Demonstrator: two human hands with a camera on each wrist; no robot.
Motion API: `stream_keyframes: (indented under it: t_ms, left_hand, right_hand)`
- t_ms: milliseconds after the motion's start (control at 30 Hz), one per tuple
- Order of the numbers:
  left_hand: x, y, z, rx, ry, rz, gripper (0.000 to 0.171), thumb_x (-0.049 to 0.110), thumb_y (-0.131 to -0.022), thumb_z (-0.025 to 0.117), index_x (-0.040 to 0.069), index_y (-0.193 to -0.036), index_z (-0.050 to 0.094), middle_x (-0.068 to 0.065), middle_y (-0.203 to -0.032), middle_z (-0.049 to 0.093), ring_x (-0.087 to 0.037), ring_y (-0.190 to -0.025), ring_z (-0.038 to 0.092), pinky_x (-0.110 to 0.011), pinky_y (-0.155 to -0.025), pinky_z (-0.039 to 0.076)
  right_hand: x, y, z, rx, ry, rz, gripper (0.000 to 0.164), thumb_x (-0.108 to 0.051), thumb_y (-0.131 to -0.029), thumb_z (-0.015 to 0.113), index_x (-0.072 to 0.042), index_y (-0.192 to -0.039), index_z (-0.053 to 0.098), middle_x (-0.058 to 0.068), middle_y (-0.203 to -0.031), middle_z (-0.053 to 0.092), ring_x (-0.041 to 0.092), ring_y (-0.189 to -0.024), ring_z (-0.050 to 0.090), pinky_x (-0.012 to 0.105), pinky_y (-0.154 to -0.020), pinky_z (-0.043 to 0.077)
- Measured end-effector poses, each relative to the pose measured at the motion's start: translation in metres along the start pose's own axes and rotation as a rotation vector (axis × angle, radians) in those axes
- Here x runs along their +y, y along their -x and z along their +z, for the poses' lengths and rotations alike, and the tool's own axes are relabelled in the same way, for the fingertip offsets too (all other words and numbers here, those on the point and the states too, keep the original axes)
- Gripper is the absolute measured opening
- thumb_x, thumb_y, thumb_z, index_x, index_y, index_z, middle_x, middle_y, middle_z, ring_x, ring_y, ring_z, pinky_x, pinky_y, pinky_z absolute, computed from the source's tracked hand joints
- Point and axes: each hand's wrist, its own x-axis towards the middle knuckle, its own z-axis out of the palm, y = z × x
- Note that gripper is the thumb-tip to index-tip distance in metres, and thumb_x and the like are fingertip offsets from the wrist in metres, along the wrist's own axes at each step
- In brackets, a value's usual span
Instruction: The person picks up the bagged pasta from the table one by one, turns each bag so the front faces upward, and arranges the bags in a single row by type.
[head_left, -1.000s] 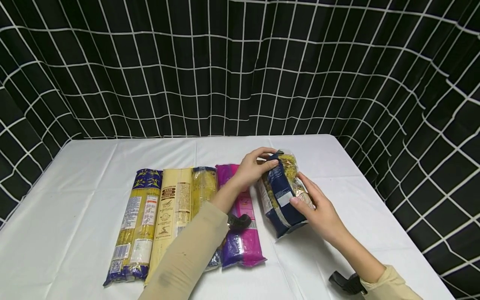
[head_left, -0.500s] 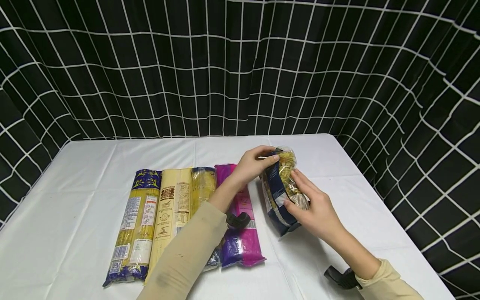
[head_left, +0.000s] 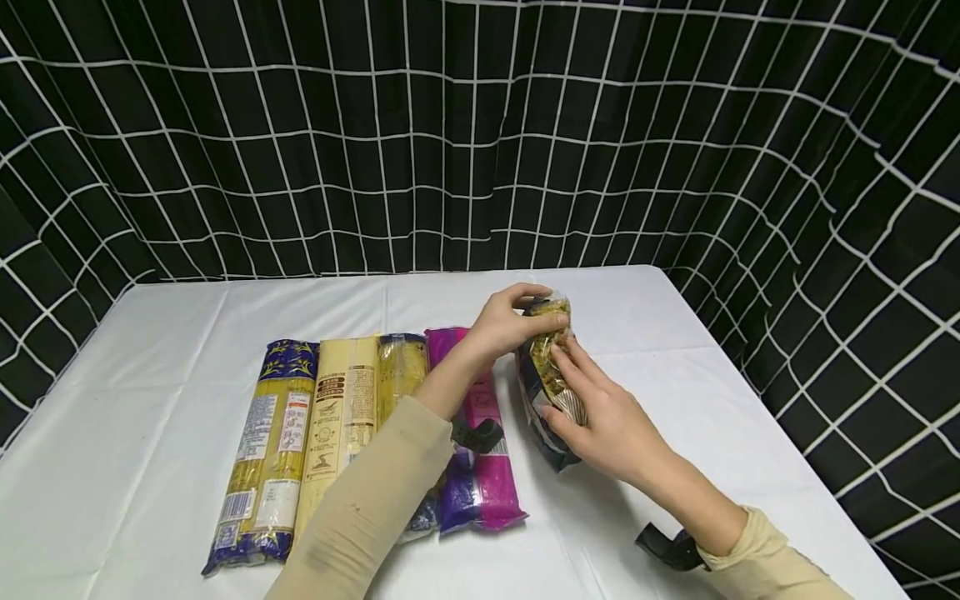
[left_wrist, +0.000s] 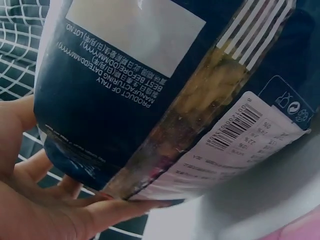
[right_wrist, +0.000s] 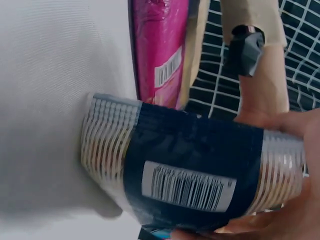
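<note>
Both hands hold a bag of pasta point(head_left: 546, 360), dark blue with clear sides that show coloured pieces, standing tilted on its narrow edge over the right half of the table. My left hand point(head_left: 504, 327) grips its far end, thumb across the clear side. Lower down, my right hand point(head_left: 609, 427) holds the near right side, fingers spread over the film. The left wrist view shows the blue face of the pasta bag point(left_wrist: 95, 115) and a white barcode label point(left_wrist: 235, 130). Its striped end and another barcode point(right_wrist: 187, 186) face the right wrist camera.
Left of the bag lie several long packs in a row: a magenta one point(head_left: 497, 492), a yellow noodle pack point(head_left: 397, 367), a cream one point(head_left: 330, 417) and a blue-and-yellow one point(head_left: 262, 467). They rest on a white-covered table point(head_left: 135, 433). Black gridded curtains point(head_left: 420, 150) surround it.
The pasta bag has rolled up from showing its blue face to showing its clear narrow side, shifting slightly left. My right hand has moved left with it; my left hand keeps its grip.
</note>
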Motion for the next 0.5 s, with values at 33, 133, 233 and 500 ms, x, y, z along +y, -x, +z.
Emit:
stream_keyframes:
  t_ms: [33, 133, 233, 500]
  left_hand:
    - [-0.001, 0.0, 0.0, 0.006, 0.006, -0.001, 0.056, 0.03, -0.088, 0.084, 0.016, -0.139, 0.065, -0.014, -0.145, 0.057, -0.027, -0.124, 0.057, -0.041, -0.096, 0.057]
    - [-0.005, -0.001, -0.002, 0.013, 0.069, -0.005, 0.051, 0.025, -0.088, 0.085, 0.017, -0.136, 0.068, -0.013, -0.143, 0.058, -0.026, -0.119, 0.061, -0.037, -0.09, 0.06]
    - [-0.01, -0.001, -0.005, 0.002, 0.144, 0.002, 0.049, 0.019, -0.089, 0.083, 0.016, -0.135, 0.069, -0.014, -0.142, 0.058, -0.027, -0.113, 0.066, -0.037, -0.084, 0.062]
    - [-0.019, 0.001, -0.014, -0.005, 0.239, 0.066, 0.045, 0.008, -0.091, 0.075, 0.009, -0.136, 0.067, -0.014, -0.138, 0.06, -0.02, -0.105, 0.064, -0.036, -0.079, 0.062]
  right_hand:
    - [-0.001, 0.0, -0.001, -0.017, -0.006, 0.018, 0.076, -0.034, -0.1, 0.069, -0.004, -0.161, 0.036, 0.017, -0.17, 0.024, 0.048, -0.142, 0.043, 0.067, -0.109, 0.041]
    - [0.001, 0.002, -0.002, -0.05, -0.048, 0.056, 0.081, -0.046, -0.1, 0.066, -0.009, -0.164, 0.031, 0.012, -0.172, 0.021, 0.045, -0.148, 0.036, 0.068, -0.114, 0.035]
    - [0.008, 0.007, -0.001, -0.035, -0.128, 0.06, 0.077, -0.044, -0.104, 0.062, -0.011, -0.165, 0.029, 0.009, -0.172, 0.022, 0.042, -0.152, 0.03, 0.066, -0.117, 0.031]
    - [0.031, 0.011, 0.012, 0.07, -0.436, 0.125, 0.062, -0.023, -0.11, 0.054, -0.009, -0.165, 0.028, 0.018, -0.168, 0.03, 0.042, -0.14, 0.048, 0.054, -0.108, 0.048]
